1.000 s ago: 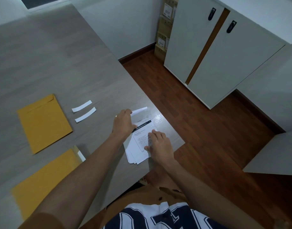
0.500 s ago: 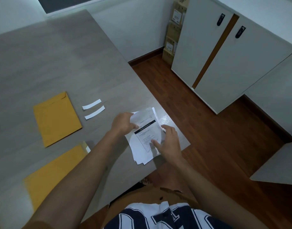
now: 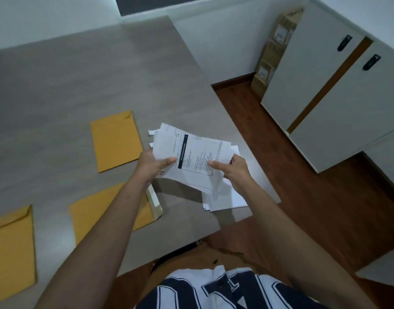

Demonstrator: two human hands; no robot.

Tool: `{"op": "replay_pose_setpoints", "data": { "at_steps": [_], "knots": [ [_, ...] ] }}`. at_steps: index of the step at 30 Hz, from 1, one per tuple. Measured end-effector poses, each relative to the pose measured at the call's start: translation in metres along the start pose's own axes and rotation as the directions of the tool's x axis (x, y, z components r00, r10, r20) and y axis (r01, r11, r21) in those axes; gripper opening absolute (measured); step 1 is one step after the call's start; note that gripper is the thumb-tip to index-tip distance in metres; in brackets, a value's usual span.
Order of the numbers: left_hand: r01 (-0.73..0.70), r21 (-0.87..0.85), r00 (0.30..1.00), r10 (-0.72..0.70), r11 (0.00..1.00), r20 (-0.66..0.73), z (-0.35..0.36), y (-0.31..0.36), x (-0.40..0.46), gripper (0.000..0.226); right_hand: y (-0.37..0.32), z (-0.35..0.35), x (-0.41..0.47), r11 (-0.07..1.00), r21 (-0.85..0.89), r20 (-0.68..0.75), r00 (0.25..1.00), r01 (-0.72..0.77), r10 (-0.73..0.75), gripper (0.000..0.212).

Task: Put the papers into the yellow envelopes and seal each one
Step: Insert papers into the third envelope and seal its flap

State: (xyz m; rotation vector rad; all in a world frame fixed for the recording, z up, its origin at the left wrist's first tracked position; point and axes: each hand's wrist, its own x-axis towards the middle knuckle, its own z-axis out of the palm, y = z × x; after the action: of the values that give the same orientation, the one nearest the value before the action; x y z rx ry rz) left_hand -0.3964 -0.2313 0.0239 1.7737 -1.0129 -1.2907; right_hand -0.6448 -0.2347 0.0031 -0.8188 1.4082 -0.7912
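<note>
I hold a small sheaf of printed white papers (image 3: 191, 152) above the table, my left hand (image 3: 153, 165) gripping its left edge and my right hand (image 3: 233, 169) its right edge. Below it a stack of more white papers (image 3: 225, 198) lies on the table near the front right corner. Three yellow envelopes lie flat on the table: one (image 3: 115, 140) to the left of the held sheets, one (image 3: 107, 210) under my left forearm with its flap open, and one (image 3: 12, 253) at the far left edge.
The grey table (image 3: 80, 74) ends just right of the paper stack, with wooden floor (image 3: 303, 186) beyond. A white cabinet (image 3: 338, 90) stands to the right, cardboard boxes (image 3: 272, 54) stacked beside it. White strips (image 3: 152, 132) peek out behind the held sheets.
Both hands have lifted several sheets off the stack and raised them above the table. The view has shifted, bringing a third envelope into sight at the left.
</note>
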Motion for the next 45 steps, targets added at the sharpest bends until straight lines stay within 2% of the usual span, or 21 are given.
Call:
{"op": "replay_pose_setpoints", "data": {
  "at_steps": [3,6,10,14,19,22,25,28,33,37,40,45],
  "knots": [
    [0.016,-0.002,0.999,-0.016,1.000,-0.041,-0.015,-0.011,-0.010,0.043,0.002,0.024,-0.002,0.993,-0.118,-0.021,1.000,-0.013,0.011,0.037],
    [0.050,0.078,0.998,-0.047,0.996,-0.045,-0.020,-0.020,-0.015,0.044,0.013,0.033,-0.008,0.978,-0.202,-0.054,0.998,-0.052,0.042,0.039],
    [0.033,0.229,0.999,-0.033,0.973,-0.001,-0.011,-0.021,-0.016,0.043,0.026,0.024,-0.023,0.976,-0.196,-0.122,0.990,-0.094,0.070,0.042],
    [-0.098,0.396,0.992,0.058,0.913,0.113,0.022,-0.015,-0.008,0.054,0.042,-0.003,-0.043,0.988,-0.096,-0.242,0.966,-0.117,0.091,0.032],
    [-0.283,0.557,0.950,0.146,0.781,0.277,0.078,-0.007,0.002,0.052,0.071,-0.034,-0.060,0.987,0.079,-0.400,0.903,-0.138,0.158,0.032],
    [-0.395,0.657,0.913,0.194,0.642,0.359,0.104,-0.007,0.013,0.066,0.082,-0.043,-0.065,0.976,0.187,-0.482,0.856,-0.112,0.190,0.033],
    [-0.463,0.715,0.884,0.213,0.524,0.416,0.118,-0.007,0.025,0.077,0.088,-0.049,-0.062,0.969,0.210,-0.534,0.815,-0.132,0.226,0.039],
    [-0.488,0.761,0.868,0.145,0.427,0.476,0.126,-0.013,0.034,0.087,0.091,-0.054,-0.057,0.970,0.192,-0.564,0.793,-0.149,0.233,0.039],
    [-0.490,0.830,0.870,0.200,0.266,0.450,0.132,-0.025,0.029,0.106,0.091,-0.058,-0.055,0.974,0.124,-0.586,0.778,-0.190,0.227,0.036],
    [-0.454,0.852,0.890,0.186,0.260,0.417,0.137,-0.022,0.026,0.105,0.094,-0.062,-0.054,0.973,0.098,-0.592,0.773,-0.211,0.227,0.036],
    [-0.454,0.835,0.891,0.171,0.313,0.420,0.138,-0.019,0.027,0.096,0.099,-0.062,-0.054,0.969,0.063,-0.599,0.767,-0.239,0.228,0.036],
    [-0.467,0.805,0.882,0.125,0.367,0.455,0.139,-0.018,0.023,0.097,0.096,-0.060,-0.056,0.966,0.031,-0.627,0.747,-0.257,0.218,0.036]
  ]
}}
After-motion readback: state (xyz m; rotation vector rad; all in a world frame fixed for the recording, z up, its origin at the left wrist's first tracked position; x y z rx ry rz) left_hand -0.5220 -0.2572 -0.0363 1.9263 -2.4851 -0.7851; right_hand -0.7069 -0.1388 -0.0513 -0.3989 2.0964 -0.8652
